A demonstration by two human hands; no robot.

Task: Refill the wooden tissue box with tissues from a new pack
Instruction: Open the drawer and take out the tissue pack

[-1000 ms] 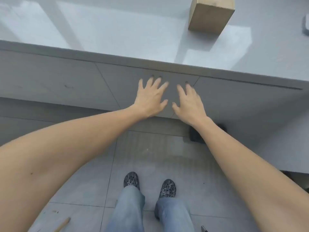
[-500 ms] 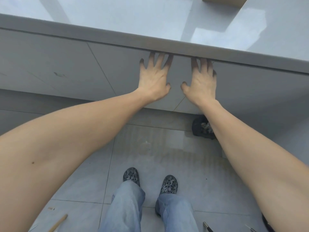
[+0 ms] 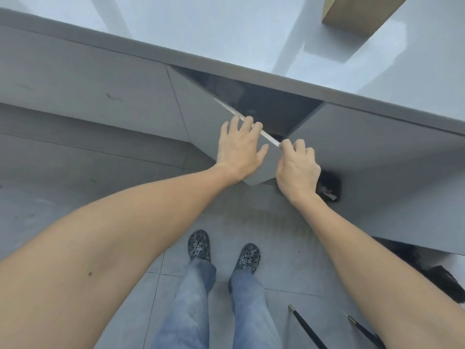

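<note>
The wooden tissue box (image 3: 359, 13) stands on the grey counter (image 3: 226, 34) at the far right, cut off by the frame's top edge. Below the counter, two grey cabinet doors are swung partly open over a dark gap (image 3: 266, 107). My left hand (image 3: 239, 147) lies on the left door (image 3: 198, 122) with its fingertips hooked over the door's top edge. My right hand (image 3: 298, 167) grips the near corner of the right door (image 3: 377, 159) with curled fingers. No tissue pack shows; the cabinet's inside is too dark to read.
A black object (image 3: 329, 185) lies on the tiled floor under the right door. Two thin black rods (image 3: 307, 328) lie at the bottom right. My shoes (image 3: 224, 253) stand close in front of the cabinet.
Both hands went from flat on the shut doors to the doors' top edges under the counter lip. Both doors have since swung outward, exposing the dark inside.
</note>
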